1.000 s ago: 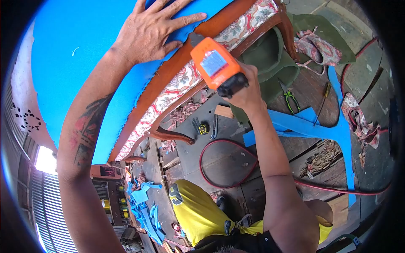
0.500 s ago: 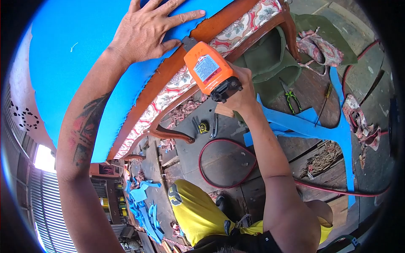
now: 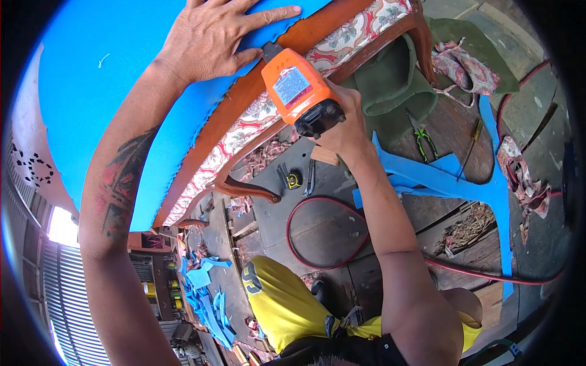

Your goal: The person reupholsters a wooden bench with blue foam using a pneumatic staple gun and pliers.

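Blue fabric (image 3: 152,36) covers the seat of a wooden sofa, its rough edge lying along the brown wooden rail (image 3: 201,143). My left hand (image 3: 210,43) lies flat on the fabric near that edge, fingers spread, thumb beside the tool's nose. An orange staple gun (image 3: 296,88) is in my right hand (image 3: 348,122), its dark nose at the fabric edge on the rail. The fingers of my right hand are partly hidden behind the tool. Below the rail runs a floral fabric band (image 3: 244,134).
On the floor are a red hose (image 3: 290,238), a tape measure (image 3: 293,179), green-handled pliers (image 3: 422,139), a screwdriver (image 3: 471,146) and blue fabric scraps (image 3: 497,201). Green material (image 3: 390,79) lies beyond the curved sofa leg (image 3: 250,190).
The staple gun and my right hand have shifted slightly up and left along the fabric edge. My left hand stays spread on the fabric, slightly higher in view.
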{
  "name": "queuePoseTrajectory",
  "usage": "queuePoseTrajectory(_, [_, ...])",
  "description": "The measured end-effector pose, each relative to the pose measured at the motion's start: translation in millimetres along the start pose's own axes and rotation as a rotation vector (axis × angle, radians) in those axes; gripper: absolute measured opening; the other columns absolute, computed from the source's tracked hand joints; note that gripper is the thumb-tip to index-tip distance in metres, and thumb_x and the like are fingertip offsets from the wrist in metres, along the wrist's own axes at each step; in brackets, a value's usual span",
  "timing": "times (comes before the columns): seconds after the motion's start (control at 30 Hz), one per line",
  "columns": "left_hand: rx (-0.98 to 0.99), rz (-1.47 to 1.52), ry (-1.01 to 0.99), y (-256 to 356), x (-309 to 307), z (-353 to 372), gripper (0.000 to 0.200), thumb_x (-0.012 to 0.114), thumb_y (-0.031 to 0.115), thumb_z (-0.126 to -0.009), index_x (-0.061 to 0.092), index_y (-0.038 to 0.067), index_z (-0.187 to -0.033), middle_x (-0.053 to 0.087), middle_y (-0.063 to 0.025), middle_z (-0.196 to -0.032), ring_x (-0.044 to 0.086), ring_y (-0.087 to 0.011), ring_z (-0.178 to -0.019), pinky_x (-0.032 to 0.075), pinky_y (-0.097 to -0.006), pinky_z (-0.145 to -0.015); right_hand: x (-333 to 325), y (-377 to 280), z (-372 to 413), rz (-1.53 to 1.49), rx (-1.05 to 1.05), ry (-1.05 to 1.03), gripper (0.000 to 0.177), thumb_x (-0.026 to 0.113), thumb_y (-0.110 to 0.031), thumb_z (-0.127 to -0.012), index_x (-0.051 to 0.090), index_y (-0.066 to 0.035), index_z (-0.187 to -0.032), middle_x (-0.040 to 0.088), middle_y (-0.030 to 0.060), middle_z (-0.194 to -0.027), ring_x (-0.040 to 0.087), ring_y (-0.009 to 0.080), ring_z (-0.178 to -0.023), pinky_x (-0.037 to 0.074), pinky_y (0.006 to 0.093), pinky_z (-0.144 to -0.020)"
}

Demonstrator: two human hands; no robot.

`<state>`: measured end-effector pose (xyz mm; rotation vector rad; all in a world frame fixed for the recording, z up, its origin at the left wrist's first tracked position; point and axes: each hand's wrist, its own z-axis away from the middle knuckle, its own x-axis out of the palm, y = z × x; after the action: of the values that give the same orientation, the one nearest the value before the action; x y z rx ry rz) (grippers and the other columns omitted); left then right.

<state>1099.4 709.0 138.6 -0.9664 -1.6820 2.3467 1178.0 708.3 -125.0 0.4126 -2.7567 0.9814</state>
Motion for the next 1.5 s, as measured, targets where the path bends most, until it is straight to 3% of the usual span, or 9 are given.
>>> queuePoseTrajectory(0.17, [0.016,0.03,0.024,-2,6,12,0.08,0.067,0.057,-0.086,0.031,0.047,-0.157,0.012,-0.0033,-0.172,0.005,-0.0317,-0.159,-0.002,-0.0674,-0.123,-7,-8,5,-0.087,-0.085,0.095,0.059,0.09,-0.017,-0.066,0.068,-0.005,-0.119,0.075,0.0168,-0.096,0.074,0.0361,-0.085,0.06,0.0405,-0.075])
queuePoseTrajectory(0.23, [-0.059,-0.007,-0.137,4,-4,18,0.079,0.066,0.057,-0.086,0.033,0.046,-0.156,0.013,-0.0036,-0.172,0.005,-0.0318,-0.159,-0.002,-0.0669,-0.124,-8,-3,11,-0.053,-0.081,0.058,0.057,0.091,-0.018,-0.066,0.069,-0.006,-0.118,0.075,0.0157,-0.098,0.075,0.0348,-0.085,0.06,0.0403,-0.074])
queuePoseTrajectory(0.4, [-0.024,0.044,-0.016,-2,12,22,0.078,0.066,0.056,-0.086,0.033,0.047,-0.156,0.014,-0.0034,-0.172,0.007,-0.0322,-0.159,-0.002,-0.0691,-0.123,-1,1,10,-0.076,-0.118,0.036,0.05,0.084,-0.014,-0.069,0.068,-0.003,-0.114,0.074,0.0155,-0.095,0.075,0.0339,-0.082,0.059,0.0397,-0.072])
queuePoseTrajectory(0.5, [-0.03,0.03,-0.028,-1,10,22,0.079,0.066,0.056,-0.086,0.032,0.048,-0.156,0.013,-0.0036,-0.172,0.007,-0.0326,-0.158,-0.002,-0.0706,-0.122,2,2,11,-0.084,-0.07,0.026,0.06,0.092,-0.019,-0.064,0.069,-0.006,-0.118,0.076,0.015,-0.097,0.075,0.0331,-0.085,0.06,0.0395,-0.074])
queuePoseTrajectory(0.7, [-0.042,0.023,-0.053,-1,11,20,0.081,0.067,0.054,-0.085,0.03,0.049,-0.156,0.013,-0.0033,-0.172,0.008,-0.0332,-0.158,-0.002,-0.0712,-0.122,8,6,9,-0.062,-0.076,0.037,0.064,0.093,-0.02,-0.062,0.069,-0.004,-0.119,0.075,0.0171,-0.097,0.075,0.0334,-0.086,0.06,0.0395,-0.074])
queuePoseTrajectory(1.2, [-0.019,-0.017,0.01,-3,18,20,0.082,0.067,0.053,-0.084,0.03,0.049,-0.156,0.012,-0.0032,-0.172,0.007,-0.0328,-0.158,-0.003,-0.0706,-0.122,14,0,3,-0.011,-0.027,0.011,0.062,0.093,-0.017,-0.06,0.069,-0.004,-0.116,0.075,0.017,-0.092,0.075,0.0339,-0.082,0.06,0.0398,-0.073])
queuePoseTrajectory(1.37, [0.005,0.061,-0.007,-4,14,23,0.081,0.066,0.055,-0.086,0.028,0.051,-0.157,0.01,-0.0021,-0.173,0.005,-0.0334,-0.158,-0.002,-0.0711,-0.122,10,-4,9,-0.011,-0.067,0.054,0.06,0.092,-0.018,-0.062,0.069,-0.005,-0.116,0.075,0.0164,-0.092,0.075,0.0335,-0.083,0.06,0.0395,-0.073])
queuePoseTrajectory(1.5, [-0.008,-0.055,-0.092,-3,11,31,0.081,0.066,0.056,-0.086,0.027,0.052,-0.156,0.01,-0.001,-0.173,0.004,-0.0336,-0.158,-0.002,-0.0716,-0.122,11,-2,19,-0.039,-0.084,0.038,0.057,0.092,-0.022,-0.064,0.069,-0.006,-0.114,0.075,0.015,-0.094,0.075,0.033,-0.083,0.06,0.0402,-0.073])
